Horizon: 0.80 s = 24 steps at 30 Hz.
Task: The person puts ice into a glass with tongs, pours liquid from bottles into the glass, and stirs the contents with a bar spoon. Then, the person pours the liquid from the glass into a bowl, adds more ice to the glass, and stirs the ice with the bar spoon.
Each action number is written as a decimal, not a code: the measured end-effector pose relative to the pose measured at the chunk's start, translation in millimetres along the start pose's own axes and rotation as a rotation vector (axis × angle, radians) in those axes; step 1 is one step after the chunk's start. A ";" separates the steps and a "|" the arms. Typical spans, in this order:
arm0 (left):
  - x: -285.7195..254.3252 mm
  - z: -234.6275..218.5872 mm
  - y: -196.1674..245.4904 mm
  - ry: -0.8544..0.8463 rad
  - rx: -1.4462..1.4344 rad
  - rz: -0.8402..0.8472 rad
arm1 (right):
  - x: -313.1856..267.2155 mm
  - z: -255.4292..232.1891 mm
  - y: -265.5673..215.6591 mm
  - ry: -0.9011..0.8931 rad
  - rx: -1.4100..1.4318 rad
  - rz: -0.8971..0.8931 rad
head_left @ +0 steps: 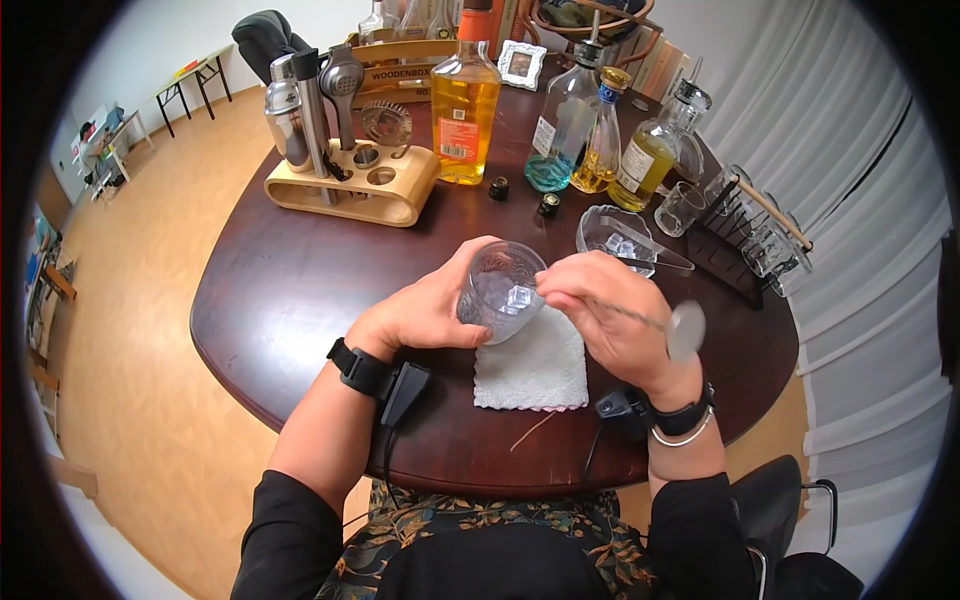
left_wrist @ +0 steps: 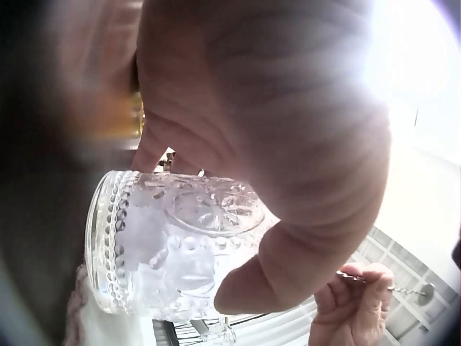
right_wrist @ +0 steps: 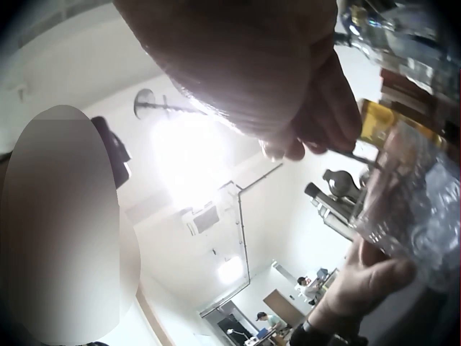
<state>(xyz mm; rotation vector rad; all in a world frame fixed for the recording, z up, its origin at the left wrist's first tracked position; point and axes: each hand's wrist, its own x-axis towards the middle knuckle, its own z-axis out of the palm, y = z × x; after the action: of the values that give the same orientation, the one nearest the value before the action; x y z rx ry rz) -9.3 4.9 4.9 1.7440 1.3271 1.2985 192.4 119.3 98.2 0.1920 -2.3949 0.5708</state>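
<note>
My left hand grips an embossed clear glass, thumb along the near side and fingers around the far side. Ice cubes lie inside it. The glass is slightly tilted over a folded white cloth. In my right hand the twisted stem of a bar spoon is pinched, its flat round end sticking out past the wrist. The spoon's other end points into the glass, mostly hidden behind the fingers. From the left wrist view, the glass shows a beaded band near its base.
Beyond the glass stand a wooden bar-tool holder, an orange-capped bottle and several pourer bottles. Two small black caps lie before them. At right are an ice bowl with tongs and a rack of glasses.
</note>
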 end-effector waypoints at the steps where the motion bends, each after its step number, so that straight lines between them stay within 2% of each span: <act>1: -0.3 0.4 3.1 -0.005 0.003 -0.006 | 0.0 6.2 5.8 0.018 0.009 0.017; 3: -0.5 0.6 4.1 -0.008 0.002 -0.018 | -2.5 19.5 23.1 0.107 -0.012 0.014; 7: -0.8 0.7 2.7 -0.021 0.015 -0.054 | -5.5 32.9 41.0 0.207 0.240 0.290; 13: 1.0 6.8 10.0 -0.065 -0.021 -0.057 | -4.5 26.9 39.0 0.268 0.400 0.404; 17: 0.6 9.2 12.8 -0.043 0.010 -0.040 | -1.8 17.3 25.4 0.344 0.422 0.375; 20: 1.2 9.6 19.9 -0.039 0.031 -0.052 | -3.1 8.0 11.8 0.322 0.337 0.331; 24: 2.1 10.6 18.6 -0.029 0.080 -0.033 | -5.8 -3.1 -0.1 0.326 0.135 0.143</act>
<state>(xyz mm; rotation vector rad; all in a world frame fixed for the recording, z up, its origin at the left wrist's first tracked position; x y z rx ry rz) 7.5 1.8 18.0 1.7807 1.4029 1.2125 198.7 120.6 96.7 -0.0152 -2.0657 0.7681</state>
